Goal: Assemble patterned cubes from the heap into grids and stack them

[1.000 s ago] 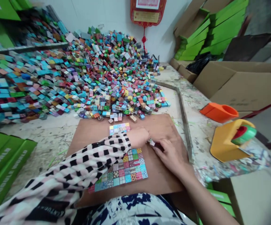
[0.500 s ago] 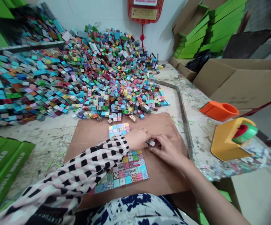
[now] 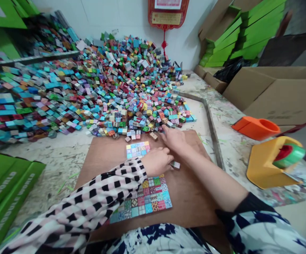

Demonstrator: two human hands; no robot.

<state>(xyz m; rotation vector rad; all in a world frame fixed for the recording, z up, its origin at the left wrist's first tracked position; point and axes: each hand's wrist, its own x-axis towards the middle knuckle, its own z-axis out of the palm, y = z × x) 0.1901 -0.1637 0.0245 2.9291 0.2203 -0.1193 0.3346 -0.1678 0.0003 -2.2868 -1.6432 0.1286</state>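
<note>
My left hand (image 3: 157,162), in a checked sleeve, is closed with its fingertips on a small block (image 3: 176,164) with a pale face, low over the brown board (image 3: 192,197). My right hand (image 3: 174,139) reaches to the front edge of the heap of small patterned blocks (image 3: 131,95), fingers stretched out and slightly apart; no block shows in them. Beneath my left wrist lies a larger flat grid of patterned blocks (image 3: 155,197), partly hidden by the sleeve. A smaller grid of blocks (image 3: 137,148) sits just behind my left hand.
Green printed boxes (image 3: 12,190) stand at the left. On the right are an orange holder (image 3: 256,127) and a yellow tape dispenser (image 3: 269,165) with green tape. A cardboard box (image 3: 280,95) stands beyond them. A raised strip (image 3: 212,130) runs along the table's right side.
My right hand has left the small block beside my left hand and moved forward to the heap. My left hand stays at the block. The whole view has shifted slightly.
</note>
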